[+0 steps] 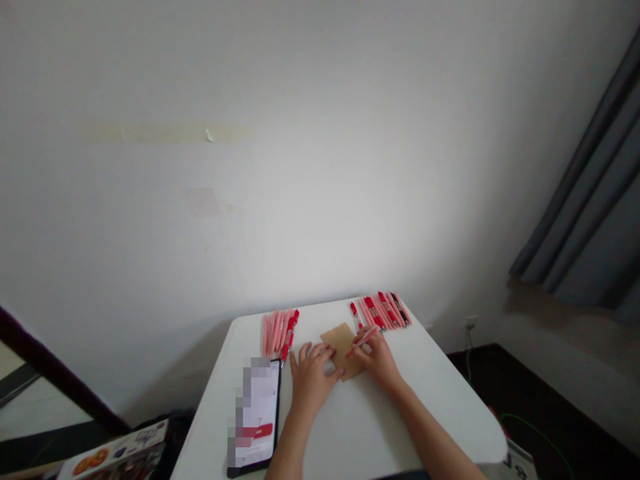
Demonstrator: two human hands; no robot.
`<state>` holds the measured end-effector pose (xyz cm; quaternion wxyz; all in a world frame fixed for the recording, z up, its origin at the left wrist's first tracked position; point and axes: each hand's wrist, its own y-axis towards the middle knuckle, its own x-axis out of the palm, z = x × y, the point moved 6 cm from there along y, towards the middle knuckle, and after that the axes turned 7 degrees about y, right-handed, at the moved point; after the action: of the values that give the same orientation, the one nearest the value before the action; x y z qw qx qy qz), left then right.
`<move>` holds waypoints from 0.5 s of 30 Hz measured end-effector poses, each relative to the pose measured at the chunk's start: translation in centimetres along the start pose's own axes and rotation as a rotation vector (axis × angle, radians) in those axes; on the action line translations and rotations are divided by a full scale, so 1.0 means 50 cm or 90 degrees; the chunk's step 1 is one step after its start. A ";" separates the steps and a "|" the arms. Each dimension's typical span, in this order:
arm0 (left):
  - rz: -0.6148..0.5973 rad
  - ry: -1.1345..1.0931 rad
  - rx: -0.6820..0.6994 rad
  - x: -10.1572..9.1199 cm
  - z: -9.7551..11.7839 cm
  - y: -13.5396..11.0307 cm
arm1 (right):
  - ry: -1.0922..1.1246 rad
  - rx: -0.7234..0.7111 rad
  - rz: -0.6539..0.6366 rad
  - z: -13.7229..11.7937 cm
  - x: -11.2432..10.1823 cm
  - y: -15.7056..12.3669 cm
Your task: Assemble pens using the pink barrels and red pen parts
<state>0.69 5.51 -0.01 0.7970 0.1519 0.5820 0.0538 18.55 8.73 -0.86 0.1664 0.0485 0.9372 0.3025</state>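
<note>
A small brown sheet of paper [344, 339] lies at an angle on the white table [350, 433]. My left hand [311, 375] rests spread on its left side, fingers apart, touching the edge. In my right hand [379, 359] a pink pen [367, 335] is gripped, its tip low over the right part of the sheet. Whether the tip touches the paper I cannot tell. Left of the sheet is a group of pink and red pens [277, 332]. Behind my right hand lies another row of pink, red and black pens [384, 310].
A phone [260, 413] with a lit, partly blurred screen lies at the table's left. The white wall [320, 167] rises directly behind the table. Grey curtains [590, 220] hang on the right, near a wall socket [471, 321]. A printed box [115, 453] stands low on the left.
</note>
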 end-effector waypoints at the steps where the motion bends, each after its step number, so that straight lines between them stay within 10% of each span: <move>1: 0.002 0.001 0.000 0.001 0.000 0.000 | 0.002 -0.001 0.003 -0.001 -0.001 0.000; 15: 0.004 0.018 0.004 0.010 -0.001 -0.002 | 0.241 0.159 0.120 0.014 -0.036 0.013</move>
<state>0.77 5.58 -0.48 0.7882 0.1554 0.5928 0.0567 20.47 9.28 -0.52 -0.0481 0.0983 0.9732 0.2020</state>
